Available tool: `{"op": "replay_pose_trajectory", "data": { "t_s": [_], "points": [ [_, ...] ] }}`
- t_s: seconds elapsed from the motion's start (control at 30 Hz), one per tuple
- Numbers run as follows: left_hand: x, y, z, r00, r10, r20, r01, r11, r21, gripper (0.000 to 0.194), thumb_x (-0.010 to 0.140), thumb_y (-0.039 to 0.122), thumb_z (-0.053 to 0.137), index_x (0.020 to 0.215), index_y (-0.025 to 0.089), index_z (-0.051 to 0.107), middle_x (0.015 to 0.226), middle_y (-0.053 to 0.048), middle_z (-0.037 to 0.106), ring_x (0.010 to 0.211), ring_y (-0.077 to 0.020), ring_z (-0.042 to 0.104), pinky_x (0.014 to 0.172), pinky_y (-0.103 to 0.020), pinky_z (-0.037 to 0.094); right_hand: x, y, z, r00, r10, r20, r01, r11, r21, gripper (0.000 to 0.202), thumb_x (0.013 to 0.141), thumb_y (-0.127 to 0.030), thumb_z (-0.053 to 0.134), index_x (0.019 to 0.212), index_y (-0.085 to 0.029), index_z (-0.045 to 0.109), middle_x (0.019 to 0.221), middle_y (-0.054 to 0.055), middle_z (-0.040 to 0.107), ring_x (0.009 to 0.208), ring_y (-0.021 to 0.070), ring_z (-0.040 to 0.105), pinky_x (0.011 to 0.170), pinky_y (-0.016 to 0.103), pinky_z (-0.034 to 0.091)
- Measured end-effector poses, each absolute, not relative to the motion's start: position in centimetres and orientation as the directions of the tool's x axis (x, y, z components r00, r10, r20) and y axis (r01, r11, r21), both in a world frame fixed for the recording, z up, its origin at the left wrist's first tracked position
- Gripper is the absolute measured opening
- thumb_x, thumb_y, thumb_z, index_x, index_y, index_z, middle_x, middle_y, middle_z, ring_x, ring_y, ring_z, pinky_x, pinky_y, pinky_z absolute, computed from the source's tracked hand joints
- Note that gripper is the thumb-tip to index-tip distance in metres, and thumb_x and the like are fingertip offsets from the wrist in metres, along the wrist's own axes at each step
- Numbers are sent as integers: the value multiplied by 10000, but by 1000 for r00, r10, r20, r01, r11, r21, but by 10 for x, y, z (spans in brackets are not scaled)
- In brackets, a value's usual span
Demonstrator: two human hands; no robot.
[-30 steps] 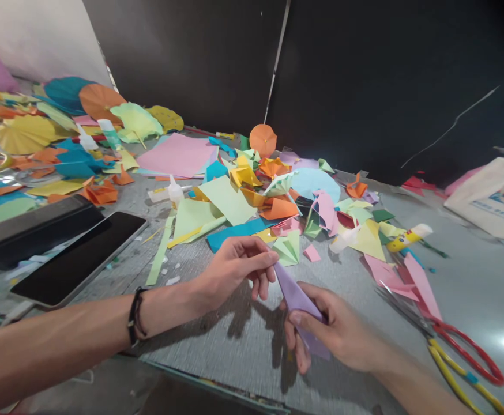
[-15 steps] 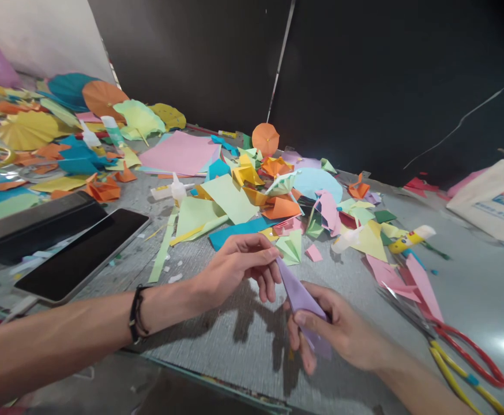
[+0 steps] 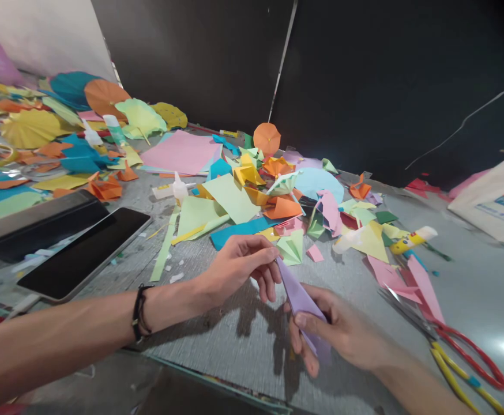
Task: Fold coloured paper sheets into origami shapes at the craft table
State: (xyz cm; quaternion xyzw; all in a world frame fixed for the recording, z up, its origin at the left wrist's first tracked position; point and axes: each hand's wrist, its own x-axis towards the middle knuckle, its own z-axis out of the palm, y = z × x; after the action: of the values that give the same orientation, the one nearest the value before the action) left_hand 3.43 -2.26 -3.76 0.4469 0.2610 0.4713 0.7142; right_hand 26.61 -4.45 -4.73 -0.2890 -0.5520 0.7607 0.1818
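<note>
A folded purple paper (image 3: 296,288), narrow and pointed at its upper end, is held above the front of the table between both hands. My left hand (image 3: 248,262) pinches its upper tip between thumb and finger, the other fingers curled loosely below. Around its wider lower part, my right hand (image 3: 327,325) is closed, the thumb pressed on top and fingers beneath. The paper's lower end is partly behind the right fingers and slightly blurred. Scissors (image 3: 433,334) with red and yellow handles lie to the right of my right hand, beside pink paper pieces (image 3: 422,285).
A phone (image 3: 85,253) lies on the grey table (image 3: 209,340) at left. Behind the hands spreads a heap of coloured paper, with a green sheet (image 3: 230,197), a glue bottle (image 3: 180,188) and a yellow glue stick (image 3: 413,240). A white bag (image 3: 494,199) stands at far right.
Both hands keep their hold on the purple paper, almost unmoved. The whole view has shifted very slightly.
</note>
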Motion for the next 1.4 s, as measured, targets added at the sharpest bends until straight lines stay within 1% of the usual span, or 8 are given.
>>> {"op": "replay_pose_trajectory", "data": {
  "t_s": [0.27, 0.43, 0.53, 0.77, 0.87, 1.07, 1.2, 1.4],
  "points": [
    [32, -23, -36, 441, 895, 70, -401, 127, 907, 266, 955, 350, 699, 891, 95, 661, 703, -78, 733, 506, -175, 724, 454, -223, 570, 268, -46, -43, -760, 589, -273, 79, -334, -939, 354, 994, -484, 678, 1081, -170, 539, 779, 28, 747, 513, 121, 713, 487, 195, 530],
    [39, -29, -41, 551, 833, 46, -377, 199, 905, 307, 944, 400, 720, 878, 112, 637, 692, -90, 746, 474, -176, 708, 426, -233, 563, 265, -55, -39, -780, 494, -385, 139, -463, -876, 383, 971, -521, 695, 1126, -198, 560, 894, 64, 791, 754, 197, 802, 707, 319, 625],
    [44, -34, -45, 626, 780, 23, -368, 269, 890, 337, 939, 439, 727, 884, 125, 617, 712, -92, 756, 484, -184, 717, 410, -231, 552, 260, -60, -39, -773, 515, -371, 104, -474, -874, 401, 985, -596, 631, 1086, -211, 588, 902, 66, 804, 824, 211, 805, 777, 355, 633],
    [45, -34, -48, 609, 793, -7, -321, 254, 912, 328, 928, 396, 739, 828, 90, 680, 755, -107, 757, 540, -166, 729, 441, -214, 572, 255, -60, -45, -801, 513, -309, 74, -428, -901, 353, 1043, -557, 548, 1053, -205, 576, 762, 45, 793, 648, 180, 779, 649, 294, 612],
    [42, -30, -50, 586, 809, -46, -297, 266, 917, 285, 889, 353, 782, 803, 96, 692, 725, -66, 738, 518, -144, 707, 423, -195, 559, 256, -61, -46, -803, 512, -305, 80, -414, -907, 346, 1048, -558, 530, 1039, -212, 547, 706, 30, 771, 598, 181, 757, 593, 277, 584],
    [39, -29, -50, 713, 696, -83, -259, 372, 891, 272, 877, 348, 797, 823, 103, 692, 711, -68, 753, 441, -128, 671, 377, -180, 508, 258, -61, -47, -789, 507, -346, 129, -415, -901, 403, 1024, -611, 543, 1022, -208, 545, 773, 48, 780, 613, 188, 749, 612, 301, 588],
    [41, -30, -49, 691, 720, -65, -301, 368, 880, 312, 875, 372, 808, 814, 88, 692, 718, -98, 765, 520, -165, 726, 438, -204, 560, 257, -59, -47, -787, 505, -354, 111, -448, -887, 428, 1003, -637, 574, 991, -211, 538, 748, 29, 770, 557, 155, 720, 590, 272, 573],
    [44, -28, -51, 594, 803, -50, -370, 327, 869, 340, 863, 373, 833, 799, 65, 706, 723, -122, 770, 631, -193, 776, 596, -245, 639, 255, -58, -47, -736, 583, -344, 48, -462, -885, 419, 1035, -618, 528, 1071, -201, 531, 768, 29, 758, 592, 147, 732, 580, 241, 557]
  ]
}}
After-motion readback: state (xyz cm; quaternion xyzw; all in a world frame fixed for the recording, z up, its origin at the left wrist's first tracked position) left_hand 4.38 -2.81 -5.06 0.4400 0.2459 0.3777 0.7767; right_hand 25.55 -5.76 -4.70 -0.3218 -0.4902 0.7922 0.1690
